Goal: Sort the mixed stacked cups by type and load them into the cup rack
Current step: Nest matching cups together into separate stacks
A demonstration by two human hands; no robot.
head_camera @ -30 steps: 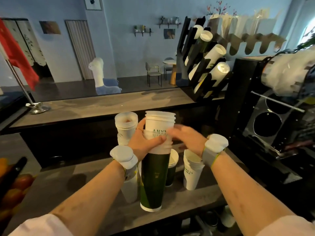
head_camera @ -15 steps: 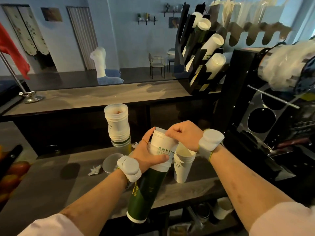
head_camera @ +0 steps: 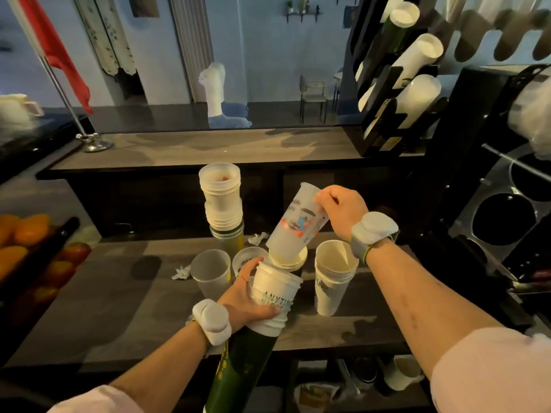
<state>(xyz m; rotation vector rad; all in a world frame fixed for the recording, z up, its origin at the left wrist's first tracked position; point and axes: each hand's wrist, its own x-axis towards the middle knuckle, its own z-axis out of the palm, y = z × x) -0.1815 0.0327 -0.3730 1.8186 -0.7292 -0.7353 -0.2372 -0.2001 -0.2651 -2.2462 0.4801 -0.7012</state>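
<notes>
Left hand (head_camera: pixel 247 302) gripping the stack (head_camera: pixel 275 293) round its white top; long axis tilting, top leaning up-right over the bench (head_camera: pixel 119 308). Right hand (head_camera: pixel 343 210) pinching the frosted cup (head_camera: pixel 293 225) by its upper end, cup slanting likewise, lower end just at the stack top. Tall stack (head_camera: pixel 222 198) sitting behind, white cups (head_camera: pixel 332 281) right, loose cups (head_camera: pixel 210 274) left. Rack (head_camera: pixel 375 93) well apart.

Left hand (head_camera: pixel 247 296) low in a wrapped grip, right hand (head_camera: pixel 343 208) higher, fingers (head_camera: pixel 322 201) pinched

On dark counter (head_camera: pixel 98 311): mixed stack (head_camera: pixel 222 204) beyond left hand (head_camera: pixel 247 296), frosted cup (head_camera: pixel 210 275) beside it, paper cups (head_camera: pixel 331 287) under right hand (head_camera: pixel 343 208)
</notes>
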